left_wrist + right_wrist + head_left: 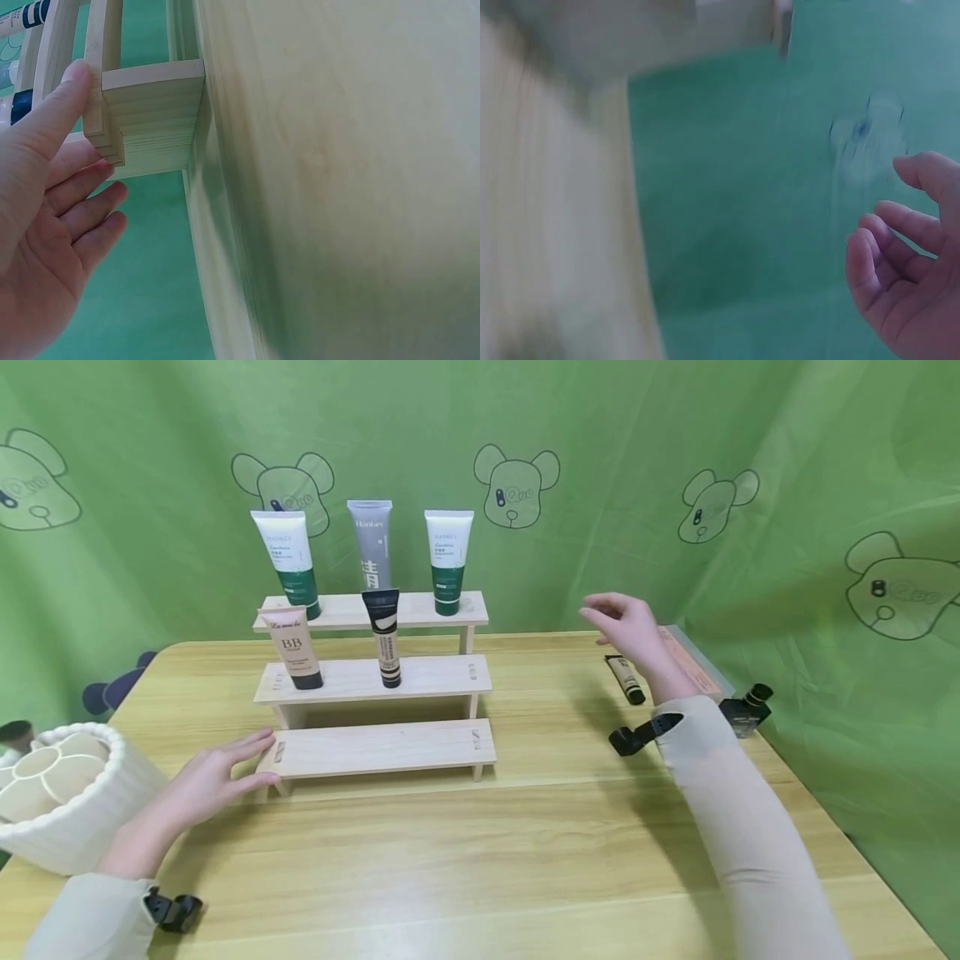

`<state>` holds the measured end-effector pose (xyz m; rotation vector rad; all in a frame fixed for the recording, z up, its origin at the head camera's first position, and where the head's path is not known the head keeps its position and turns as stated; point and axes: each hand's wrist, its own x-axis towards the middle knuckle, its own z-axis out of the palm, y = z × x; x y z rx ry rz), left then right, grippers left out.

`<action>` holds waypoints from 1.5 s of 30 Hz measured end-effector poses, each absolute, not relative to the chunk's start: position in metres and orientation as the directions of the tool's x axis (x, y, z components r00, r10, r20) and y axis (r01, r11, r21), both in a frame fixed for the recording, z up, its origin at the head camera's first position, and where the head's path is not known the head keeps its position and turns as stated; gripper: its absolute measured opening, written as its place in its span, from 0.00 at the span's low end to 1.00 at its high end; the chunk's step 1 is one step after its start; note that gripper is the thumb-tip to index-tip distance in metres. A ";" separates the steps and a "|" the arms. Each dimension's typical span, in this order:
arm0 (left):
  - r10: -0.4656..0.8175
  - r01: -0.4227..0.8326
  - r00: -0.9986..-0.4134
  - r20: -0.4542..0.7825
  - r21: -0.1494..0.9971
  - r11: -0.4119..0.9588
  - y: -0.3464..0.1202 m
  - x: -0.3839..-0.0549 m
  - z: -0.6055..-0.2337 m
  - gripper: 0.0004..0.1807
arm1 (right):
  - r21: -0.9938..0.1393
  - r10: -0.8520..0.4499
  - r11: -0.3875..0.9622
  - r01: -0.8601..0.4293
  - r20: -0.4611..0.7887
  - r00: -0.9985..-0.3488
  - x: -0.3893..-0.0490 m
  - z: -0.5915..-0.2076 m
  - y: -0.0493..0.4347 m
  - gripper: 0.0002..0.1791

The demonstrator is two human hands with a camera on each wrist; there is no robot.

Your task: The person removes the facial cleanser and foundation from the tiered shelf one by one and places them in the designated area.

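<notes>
A three-tier wooden display rack stands on the table. At its left end my left hand holds the lowest board between thumb and index finger, with the other fingers loose below in the left wrist view. White-and-green tubes stand at both ends of the top tier, a grey tube between them. On the middle tier are a pink BB cream tube and a black-and-beige tube. My right hand is raised, loosely curved and holding nothing, close to a small black-and-beige tube lying down.
A white ribbed pot with a divided insert stands at the left edge. Beyond my right wrist lie a pink-and-grey flat box and a black bottle. A green curtain hangs behind the table.
</notes>
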<state>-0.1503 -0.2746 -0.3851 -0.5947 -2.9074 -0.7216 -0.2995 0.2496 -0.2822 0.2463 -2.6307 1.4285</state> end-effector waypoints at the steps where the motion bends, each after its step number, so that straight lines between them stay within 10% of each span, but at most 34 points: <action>1: 0.349 0.390 -0.921 0.175 0.432 0.813 -0.275 -0.150 -0.385 0.34 | -0.820 -0.093 0.524 -0.230 0.213 -0.973 -0.297 -0.278 0.242 0.26; 23: 0.353 0.392 -0.920 0.171 0.417 0.820 -0.275 -0.153 -0.385 0.34 | -0.774 -0.453 0.383 -0.504 0.318 -0.833 -0.276 -0.289 0.098 0.16; 45: 0.358 0.392 -0.920 0.162 0.423 0.817 -0.274 -0.153 -0.385 0.34 | -0.885 -0.470 0.318 -0.340 0.165 -0.867 -0.274 -0.317 0.040 0.19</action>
